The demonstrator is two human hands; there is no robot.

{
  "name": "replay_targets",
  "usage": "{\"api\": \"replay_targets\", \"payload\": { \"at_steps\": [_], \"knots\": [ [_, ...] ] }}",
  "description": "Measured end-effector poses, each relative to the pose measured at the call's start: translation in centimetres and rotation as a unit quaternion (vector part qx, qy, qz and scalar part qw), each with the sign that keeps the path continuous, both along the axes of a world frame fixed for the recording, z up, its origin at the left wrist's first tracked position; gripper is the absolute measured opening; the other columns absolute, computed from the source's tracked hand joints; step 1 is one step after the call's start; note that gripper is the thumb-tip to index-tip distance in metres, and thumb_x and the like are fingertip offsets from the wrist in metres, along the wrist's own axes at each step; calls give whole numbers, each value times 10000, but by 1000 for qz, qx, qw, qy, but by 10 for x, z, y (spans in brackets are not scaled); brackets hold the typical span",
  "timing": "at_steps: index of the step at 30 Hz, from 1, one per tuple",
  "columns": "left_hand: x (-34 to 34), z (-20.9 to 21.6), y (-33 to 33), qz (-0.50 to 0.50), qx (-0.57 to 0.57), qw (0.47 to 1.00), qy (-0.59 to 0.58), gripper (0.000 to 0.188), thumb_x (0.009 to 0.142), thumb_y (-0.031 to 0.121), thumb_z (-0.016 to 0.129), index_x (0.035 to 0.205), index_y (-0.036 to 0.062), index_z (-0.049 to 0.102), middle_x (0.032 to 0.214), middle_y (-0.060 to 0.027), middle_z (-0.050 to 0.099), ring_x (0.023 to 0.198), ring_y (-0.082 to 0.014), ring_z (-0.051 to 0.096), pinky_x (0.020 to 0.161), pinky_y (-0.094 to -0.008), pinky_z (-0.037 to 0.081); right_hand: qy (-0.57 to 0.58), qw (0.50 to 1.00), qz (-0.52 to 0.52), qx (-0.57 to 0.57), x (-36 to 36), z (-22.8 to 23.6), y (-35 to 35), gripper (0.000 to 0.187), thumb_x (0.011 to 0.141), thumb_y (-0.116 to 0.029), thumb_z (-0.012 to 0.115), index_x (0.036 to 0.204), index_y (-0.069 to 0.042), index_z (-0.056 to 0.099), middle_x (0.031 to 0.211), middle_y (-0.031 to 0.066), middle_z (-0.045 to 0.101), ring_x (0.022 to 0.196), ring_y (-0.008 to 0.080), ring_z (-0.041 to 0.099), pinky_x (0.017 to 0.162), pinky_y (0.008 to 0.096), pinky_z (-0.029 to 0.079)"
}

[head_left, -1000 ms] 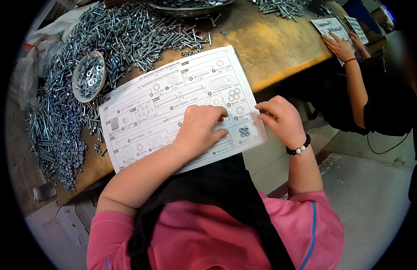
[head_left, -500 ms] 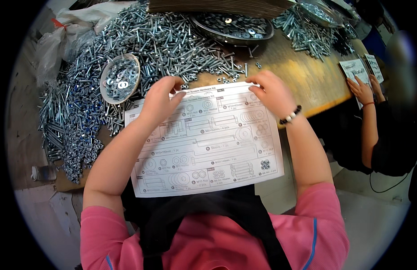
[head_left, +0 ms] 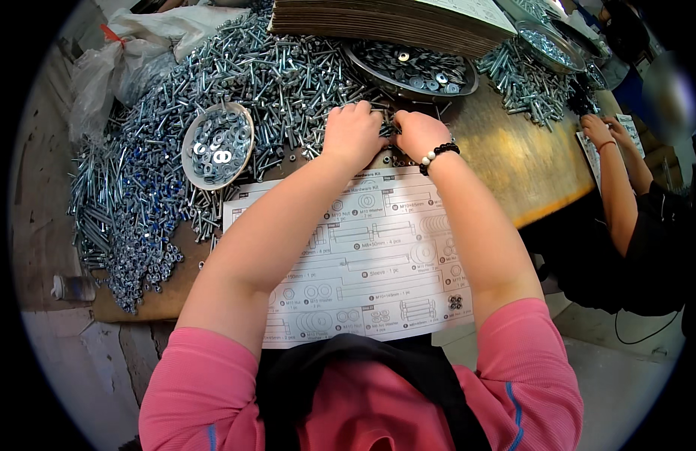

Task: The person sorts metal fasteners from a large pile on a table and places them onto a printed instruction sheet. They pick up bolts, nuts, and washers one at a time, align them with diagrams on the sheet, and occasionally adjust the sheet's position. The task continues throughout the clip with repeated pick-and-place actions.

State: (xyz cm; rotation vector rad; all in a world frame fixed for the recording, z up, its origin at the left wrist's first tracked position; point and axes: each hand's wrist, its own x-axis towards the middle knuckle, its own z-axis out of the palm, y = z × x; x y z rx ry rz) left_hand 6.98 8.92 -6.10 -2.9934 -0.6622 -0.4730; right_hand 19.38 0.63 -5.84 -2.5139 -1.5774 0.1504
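My left hand (head_left: 353,137) is at the near edge of the big heap of bolts (head_left: 288,94), its fingers curled in with their tips hidden among the metal. Just right of it, my right hand (head_left: 423,137), with a beaded bracelet on the wrist, is also closed. Small metal pieces lie between the two hands, but what the fingers hold cannot be made out. Below my forearms lies a printed sheet (head_left: 378,282) with drawings of bolts, washers and nuts. A small cluster of nuts (head_left: 455,302) sits near its lower right corner.
A bowl (head_left: 249,161) of washers stands in the heap at left. Behind my hands are a metal basin (head_left: 468,89) of dark washers and a thick stack of sheets (head_left: 393,26). More bolts (head_left: 524,90) lie at far right, near another person's hands (head_left: 599,131).
Both hands have let go of the sheet's top edge and moved forward to the bolts, closer together. The sheet appears slightly lower and further right in the picture.
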Motion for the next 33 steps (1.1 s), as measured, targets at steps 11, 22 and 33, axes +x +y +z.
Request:
{"api": "replay_targets", "payload": {
  "at_steps": [11, 22, 33],
  "knots": [
    [-2, 5, 23, -61, 105, 990, 73, 80, 724, 109, 556, 778, 149, 600, 768, -33, 580, 773, -207, 589, 719, -338, 411, 49, 990, 76, 108, 28, 3, -8, 158, 792, -193, 595, 910, -88, 595, 842, 114, 631, 812, 301, 598, 697, 404, 477],
    [0, -1, 6, -111, -18, 994, -4, 242, 739, 144, 601, 979, 157, 631, 927, -29, 564, 932, -199, 539, 786, -346, 418, 199, 954, 20, 225, 20, 2, -16, 138, 821, -177, 580, 920, -83, 589, 847, 115, 623, 776, 290, 584, 674, 361, 463],
    [9, 6, -2, -58, -66, 989, 119, 229, 784, 90, 517, 991, 133, 606, 949, -73, 578, 927, -252, 573, 783, -375, 440, 322, 899, -1, 298, 21, 8, -37, 130, 819, -107, 587, 924, -29, 595, 834, 58, 632, 762, 149, 606, 678, 265, 474]
  ]
}}
